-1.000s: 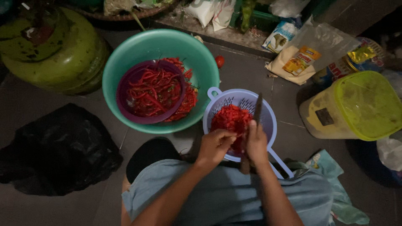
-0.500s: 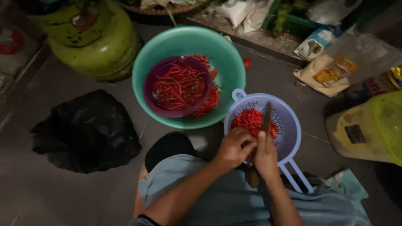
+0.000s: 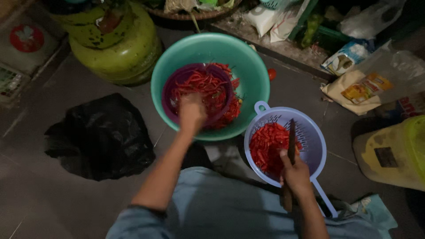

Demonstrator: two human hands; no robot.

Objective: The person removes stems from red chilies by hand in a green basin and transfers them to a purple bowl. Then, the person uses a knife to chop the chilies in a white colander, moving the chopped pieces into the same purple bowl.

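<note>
Inside purple sieve — whole chillies; blue colander — cut pieces.

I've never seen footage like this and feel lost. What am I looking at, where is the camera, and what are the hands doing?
The camera sits on a person's head and looks down at their own two bare hands above a dark floor. The left hand reaches into a purple strainer of whole red chillies, set inside a green basin. The right hand holds a knife over a blue strainer of cut chilli pieces. Nearby lie a black bag and a green gas cylinder.
</note>
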